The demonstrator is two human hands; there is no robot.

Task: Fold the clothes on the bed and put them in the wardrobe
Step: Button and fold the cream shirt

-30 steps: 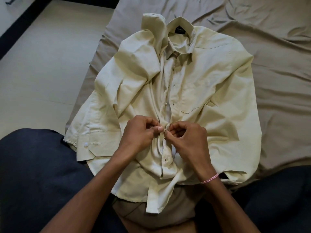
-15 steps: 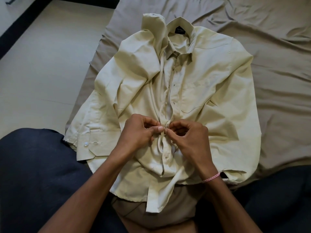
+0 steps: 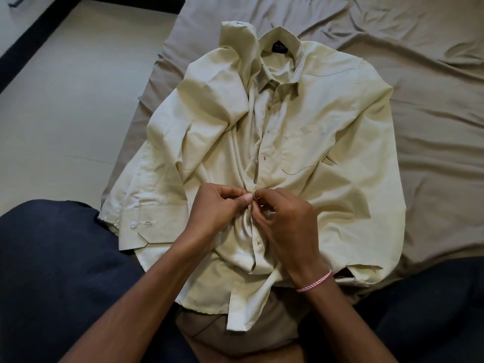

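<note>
A pale yellow-green button shirt lies front up on the bed, collar away from me, its sleeves folded in over the chest. My left hand and my right hand meet at the middle of the button placket, low on the front. Both pinch the two placket edges together at one button. The button itself is hidden under my fingertips. A buttoned cuff lies at the left, near my knee.
The bed is covered with a wrinkled taupe sheet. Its left edge drops to a pale tiled floor with a dark strip along the far side. My legs in dark blue trousers flank the shirt's hem.
Both hands have shifted slightly up the placket and pressed closer together, drawing the shirt's two front edges shut at that spot. The shirt has otherwise stayed where it was.
</note>
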